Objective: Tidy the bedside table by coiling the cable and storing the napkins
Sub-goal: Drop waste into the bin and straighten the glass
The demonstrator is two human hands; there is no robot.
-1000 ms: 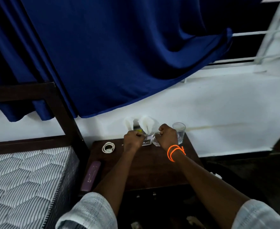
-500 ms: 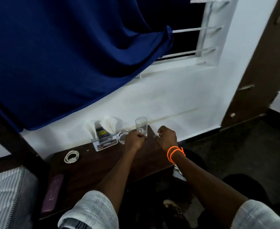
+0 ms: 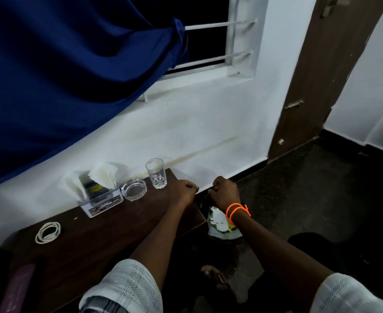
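A white cable (image 3: pixel 48 232) lies coiled on the left part of the dark wooden bedside table (image 3: pixel 109 240). White napkins (image 3: pixel 103 177) stand fanned in a clear holder (image 3: pixel 100 201) at the table's back edge. My left hand (image 3: pixel 183 188) is a closed fist over the table's right end. Just past that edge, my right hand (image 3: pixel 225 192), with orange bands on its wrist, is also a closed fist above a bin (image 3: pixel 222 232) on the floor. Nothing shows inside either fist.
A glass ashtray (image 3: pixel 133 189) and a drinking glass (image 3: pixel 155 173) stand right of the holder. A purple case (image 3: pixel 16 288) lies at the table's near left. The bin holds white paper. A blue curtain (image 3: pixel 61 75) hangs above and a brown door (image 3: pixel 321 75) stands at the right.
Both fists have moved right, from the napkin holder to the table's right end and beyond it. My view has swung right, so the bed is out of sight.
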